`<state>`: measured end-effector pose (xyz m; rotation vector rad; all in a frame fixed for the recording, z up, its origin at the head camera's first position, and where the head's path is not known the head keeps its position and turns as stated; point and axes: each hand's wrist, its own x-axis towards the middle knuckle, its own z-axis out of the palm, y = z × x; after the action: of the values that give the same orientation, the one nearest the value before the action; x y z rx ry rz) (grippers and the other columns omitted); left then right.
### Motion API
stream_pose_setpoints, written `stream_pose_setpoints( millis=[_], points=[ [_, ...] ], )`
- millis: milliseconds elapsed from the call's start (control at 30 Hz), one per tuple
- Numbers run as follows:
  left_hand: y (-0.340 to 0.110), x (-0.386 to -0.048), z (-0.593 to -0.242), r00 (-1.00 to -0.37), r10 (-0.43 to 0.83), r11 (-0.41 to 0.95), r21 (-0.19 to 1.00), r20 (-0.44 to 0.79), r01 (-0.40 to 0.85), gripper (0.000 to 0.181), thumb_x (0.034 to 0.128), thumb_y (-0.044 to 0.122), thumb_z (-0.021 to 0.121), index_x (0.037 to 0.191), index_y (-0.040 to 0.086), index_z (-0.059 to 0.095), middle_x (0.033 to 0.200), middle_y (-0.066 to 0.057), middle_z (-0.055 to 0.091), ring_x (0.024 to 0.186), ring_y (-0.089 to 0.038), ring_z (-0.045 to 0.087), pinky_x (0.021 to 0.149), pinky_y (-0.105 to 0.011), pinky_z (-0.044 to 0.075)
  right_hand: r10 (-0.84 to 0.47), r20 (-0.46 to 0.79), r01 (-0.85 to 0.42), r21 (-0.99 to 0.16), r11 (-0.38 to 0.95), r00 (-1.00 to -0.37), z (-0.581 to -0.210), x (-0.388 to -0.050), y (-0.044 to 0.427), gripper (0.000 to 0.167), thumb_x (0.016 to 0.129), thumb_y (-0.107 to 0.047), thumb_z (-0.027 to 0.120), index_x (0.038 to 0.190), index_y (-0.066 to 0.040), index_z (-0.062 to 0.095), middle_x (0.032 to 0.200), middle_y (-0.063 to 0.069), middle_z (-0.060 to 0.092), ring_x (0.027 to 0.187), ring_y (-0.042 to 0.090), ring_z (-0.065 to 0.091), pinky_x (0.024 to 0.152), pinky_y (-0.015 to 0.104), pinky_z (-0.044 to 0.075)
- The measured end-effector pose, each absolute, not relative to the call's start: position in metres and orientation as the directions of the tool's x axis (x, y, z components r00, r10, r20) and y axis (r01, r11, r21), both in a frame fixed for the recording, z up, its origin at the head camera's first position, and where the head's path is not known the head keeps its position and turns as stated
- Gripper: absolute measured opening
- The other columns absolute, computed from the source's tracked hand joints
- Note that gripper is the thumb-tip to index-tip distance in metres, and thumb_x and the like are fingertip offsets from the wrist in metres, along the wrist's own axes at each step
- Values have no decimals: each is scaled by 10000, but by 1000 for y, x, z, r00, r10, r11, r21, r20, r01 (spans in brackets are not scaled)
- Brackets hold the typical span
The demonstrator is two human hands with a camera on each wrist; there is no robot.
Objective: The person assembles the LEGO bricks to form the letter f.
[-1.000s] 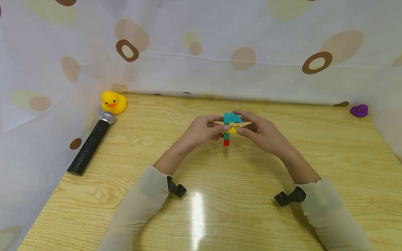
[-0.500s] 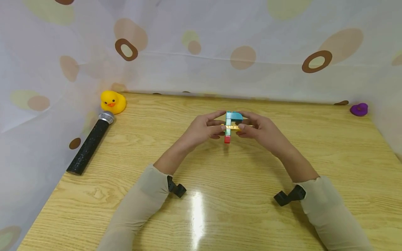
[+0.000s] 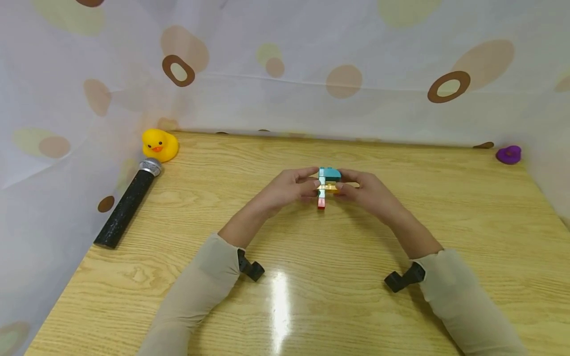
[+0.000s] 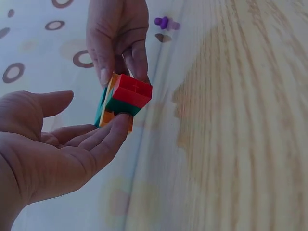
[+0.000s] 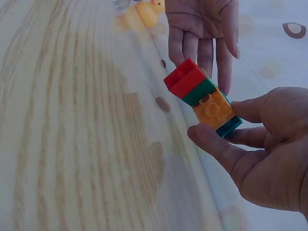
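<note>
A small building-block model (image 3: 329, 173) is held above the wooden table between both hands. It has a curved teal brick on top, a yellow crosspiece (image 5: 214, 110), green parts and a red brick (image 4: 132, 90) at the bottom. My right hand (image 3: 367, 190) pinches the yellow crosspiece between thumb and fingers. On the other side, my left hand (image 4: 67, 154) has its fingers extended against the model, and its thumb stands apart from it in the left wrist view. The hands hide parts of the model's sides in the head view.
A black microphone (image 3: 126, 207) with a silver head lies at the left of the table (image 3: 311, 277), touching or close to a yellow rubber duck (image 3: 160, 146). A small purple duck (image 3: 508, 155) sits at the far right corner. A patterned cloth (image 3: 303, 109) hangs behind the table.
The model has tilted and come down slightly in the head view. The right hand has shifted a little to the left, and the left hand has stayed nearly in place.
</note>
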<state>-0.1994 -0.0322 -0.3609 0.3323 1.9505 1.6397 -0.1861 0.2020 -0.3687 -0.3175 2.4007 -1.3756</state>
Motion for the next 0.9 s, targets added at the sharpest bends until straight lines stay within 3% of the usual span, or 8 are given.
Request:
stream_pose_setpoints(
  millis=[233, 467, 700, 900],
  points=[
    [-32, -199, -366, -784, 547, 235, 953, -293, -192, 591, 1057, 152, 544, 1590, 48, 312, 1523, -182, 507, 1317, -293, 594, 1047, -434, 510, -382, -211, -43, -827, 561, -900, -378, -189, 200, 601, 1070, -232, 533, 1578, 0, 312, 1576, 208, 420, 1317, 353, 578, 1058, 467, 491],
    [-32, -198, -368, -772, 556, 244, 948, -310, -205, 596, 1065, 151, 525, 1602, 61, 282, 1565, -168, 460, 1328, -293, 583, 1051, -427, 508, -367, -227, -48, -792, 609, -902, -381, -188, 199, 603, 1080, -246, 507, 1592, -17, 284, 1533, 213, 477, 1304, 365, 585, 1016, 470, 526],
    [-31, -197, -371, -746, 585, 259, 945, -319, -201, 580, 1076, 137, 492, 1601, 37, 267, 1550, -173, 477, 1343, -286, 572, 1054, -413, 502, -333, -236, -38, -762, 646, -913, -382, -185, 198, 546, 1069, -243, 533, 1562, -57, 389, 1481, 193, 540, 1299, 374, 586, 1022, 486, 516],
    [-32, -197, -373, -743, 581, 292, 937, -331, -190, 578, 1081, 161, 489, 1606, 59, 268, 1549, -154, 484, 1342, -269, 573, 1052, -416, 506, -333, -243, -37, -756, 653, -911, -382, -185, 196, 554, 1071, -230, 529, 1568, -44, 369, 1500, 200, 520, 1302, 372, 585, 1014, 480, 523]
  ],
)
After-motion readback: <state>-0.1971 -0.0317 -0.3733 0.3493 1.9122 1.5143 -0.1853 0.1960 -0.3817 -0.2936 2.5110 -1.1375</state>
